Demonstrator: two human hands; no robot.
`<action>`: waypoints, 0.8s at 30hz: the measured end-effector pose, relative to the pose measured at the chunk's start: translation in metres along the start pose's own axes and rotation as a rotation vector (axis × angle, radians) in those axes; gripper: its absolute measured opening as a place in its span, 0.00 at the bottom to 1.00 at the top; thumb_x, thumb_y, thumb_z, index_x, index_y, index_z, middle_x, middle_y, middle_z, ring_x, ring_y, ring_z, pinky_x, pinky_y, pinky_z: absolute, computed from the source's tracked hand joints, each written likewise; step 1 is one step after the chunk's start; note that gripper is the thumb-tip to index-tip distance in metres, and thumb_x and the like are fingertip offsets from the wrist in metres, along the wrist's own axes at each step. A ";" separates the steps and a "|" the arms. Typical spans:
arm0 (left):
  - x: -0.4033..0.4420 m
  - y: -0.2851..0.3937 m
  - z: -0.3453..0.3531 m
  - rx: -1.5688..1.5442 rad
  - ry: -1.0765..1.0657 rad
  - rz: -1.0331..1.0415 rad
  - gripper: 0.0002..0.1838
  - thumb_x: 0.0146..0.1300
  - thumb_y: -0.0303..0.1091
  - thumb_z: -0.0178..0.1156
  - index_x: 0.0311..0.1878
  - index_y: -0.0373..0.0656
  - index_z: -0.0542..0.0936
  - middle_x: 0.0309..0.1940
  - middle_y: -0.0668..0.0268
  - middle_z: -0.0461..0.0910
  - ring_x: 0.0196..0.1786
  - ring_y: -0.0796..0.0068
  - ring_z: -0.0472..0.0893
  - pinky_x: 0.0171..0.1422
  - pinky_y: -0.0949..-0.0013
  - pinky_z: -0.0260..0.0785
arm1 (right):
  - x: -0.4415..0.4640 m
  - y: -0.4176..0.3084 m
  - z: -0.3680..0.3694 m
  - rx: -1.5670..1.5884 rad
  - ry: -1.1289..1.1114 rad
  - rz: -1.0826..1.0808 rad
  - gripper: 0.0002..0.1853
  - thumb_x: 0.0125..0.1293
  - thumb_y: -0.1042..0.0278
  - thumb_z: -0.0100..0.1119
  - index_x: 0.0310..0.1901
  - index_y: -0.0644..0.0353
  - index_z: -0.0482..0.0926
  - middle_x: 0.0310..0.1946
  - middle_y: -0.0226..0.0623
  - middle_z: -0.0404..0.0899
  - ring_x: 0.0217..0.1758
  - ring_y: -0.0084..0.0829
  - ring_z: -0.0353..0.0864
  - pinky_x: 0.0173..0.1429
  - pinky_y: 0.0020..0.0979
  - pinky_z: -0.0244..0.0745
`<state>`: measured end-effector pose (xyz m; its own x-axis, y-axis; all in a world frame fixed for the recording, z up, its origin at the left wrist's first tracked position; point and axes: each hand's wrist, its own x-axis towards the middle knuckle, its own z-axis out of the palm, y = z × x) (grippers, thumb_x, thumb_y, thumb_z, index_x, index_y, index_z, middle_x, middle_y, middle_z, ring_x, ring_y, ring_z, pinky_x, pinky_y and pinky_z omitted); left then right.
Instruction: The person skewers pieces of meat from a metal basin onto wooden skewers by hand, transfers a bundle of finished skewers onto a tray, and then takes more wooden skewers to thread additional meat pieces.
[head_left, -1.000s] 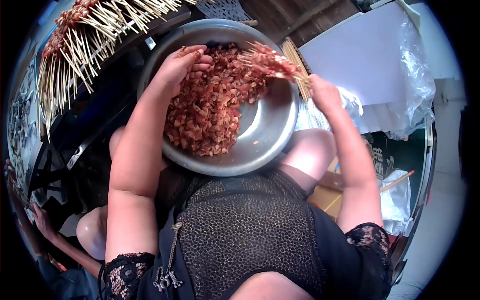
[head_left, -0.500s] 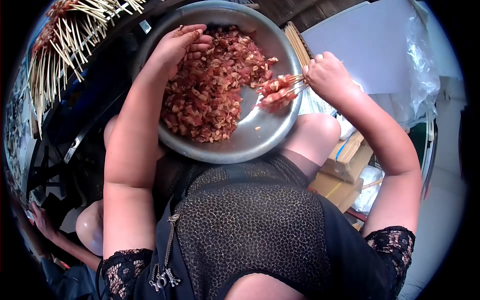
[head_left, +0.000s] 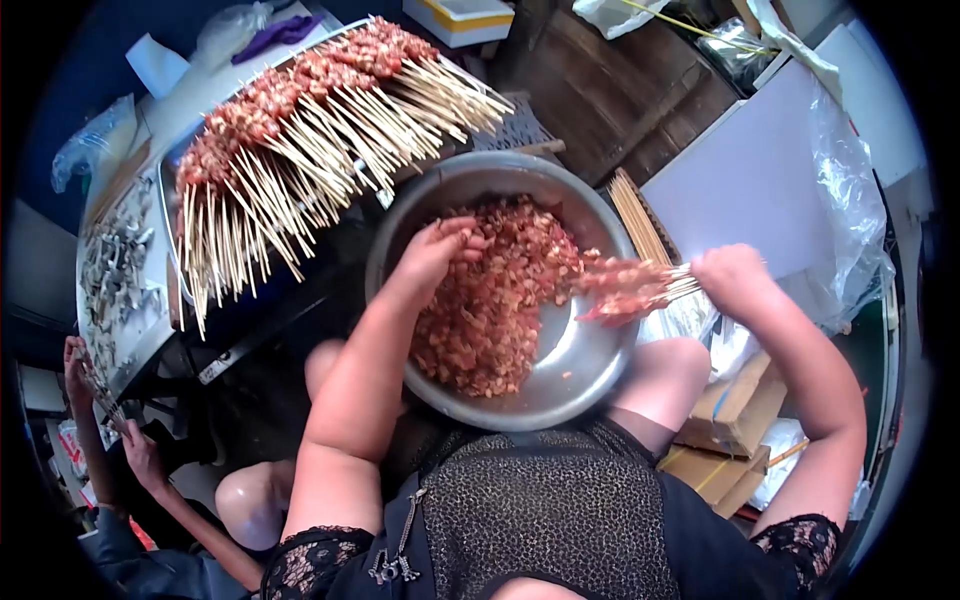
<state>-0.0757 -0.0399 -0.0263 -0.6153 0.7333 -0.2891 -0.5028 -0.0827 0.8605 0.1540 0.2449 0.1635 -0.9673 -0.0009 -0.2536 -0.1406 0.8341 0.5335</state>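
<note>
A wide steel bowl [head_left: 580,388] rests on my lap, partly filled with small raw meat pieces [head_left: 480,330]. Over the meat's left side is my left hand [head_left: 440,255], its fingers loosely bent and apart, with nothing visible in them. My right hand [head_left: 735,280], slightly blurred, is closed round the stick ends of several meat skewers [head_left: 630,290]. Their meat ends point left and hang over the bowl's right part, where the metal bottom shows. Motion smears the skewers, so their exact number is unclear.
At upper left a tray [head_left: 172,240] carries many threaded skewers [head_left: 330,110], sticks toward me. Bare sticks [head_left: 640,215] lie right of the bowl, near a pale board [head_left: 730,190] and cardboard boxes [head_left: 735,405]. At far left, another person's hands [head_left: 145,455] hold thin items.
The view has swung up and left, bringing the skewer tray and the other person's hands into sight. My right hand has drawn slightly away from the bowl with the skewers.
</note>
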 end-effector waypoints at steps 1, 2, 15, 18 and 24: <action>-0.002 -0.001 0.001 -0.005 -0.005 0.006 0.15 0.69 0.31 0.45 0.57 0.38 0.68 0.43 0.61 0.79 0.41 0.75 0.79 0.45 0.73 0.72 | -0.005 0.011 -0.012 -0.023 0.070 0.037 0.03 0.52 0.71 0.51 0.23 0.55 0.73 0.19 0.37 0.76 0.25 0.38 0.80 0.30 0.39 0.75; -0.003 -0.001 0.001 -0.014 -0.007 0.011 0.15 0.69 0.31 0.45 0.57 0.38 0.68 0.43 0.61 0.78 0.42 0.75 0.78 0.46 0.73 0.72 | -0.006 0.025 -0.017 -0.010 0.123 0.067 0.01 0.52 0.71 0.51 0.25 0.55 0.70 0.21 0.36 0.75 0.26 0.37 0.79 0.30 0.38 0.73; 0.024 -0.022 0.005 0.041 0.014 0.155 0.14 0.65 0.31 0.51 0.53 0.40 0.71 0.39 0.66 0.78 0.38 0.77 0.77 0.43 0.73 0.70 | 0.155 -0.124 -0.192 1.985 0.114 -0.356 0.10 0.65 0.64 0.54 0.30 0.60 0.72 0.18 0.23 0.66 0.12 0.12 0.59 0.12 0.18 0.50; 0.013 0.005 0.026 0.117 0.075 0.179 0.15 0.65 0.32 0.53 0.53 0.39 0.71 0.39 0.64 0.78 0.40 0.75 0.77 0.44 0.72 0.72 | 0.206 -0.179 -0.233 2.175 -0.057 -0.483 0.13 0.62 0.64 0.57 0.24 0.60 0.71 0.12 0.25 0.64 0.11 0.15 0.62 0.12 0.19 0.52; -0.008 0.010 0.017 -0.438 -0.185 0.015 0.16 0.65 0.33 0.54 0.53 0.38 0.70 0.41 0.63 0.77 0.43 0.75 0.77 0.46 0.71 0.72 | 0.300 -0.282 -0.232 2.183 -0.396 -0.257 0.08 0.60 0.81 0.43 0.41 0.61 0.65 0.22 0.34 0.70 0.16 0.21 0.64 0.16 0.24 0.61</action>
<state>-0.0652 -0.0351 -0.0078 -0.5262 0.8344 -0.1640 -0.7277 -0.3420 0.5946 -0.1457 -0.1183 0.1247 -0.8544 -0.3328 -0.3991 0.4320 -0.0278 -0.9015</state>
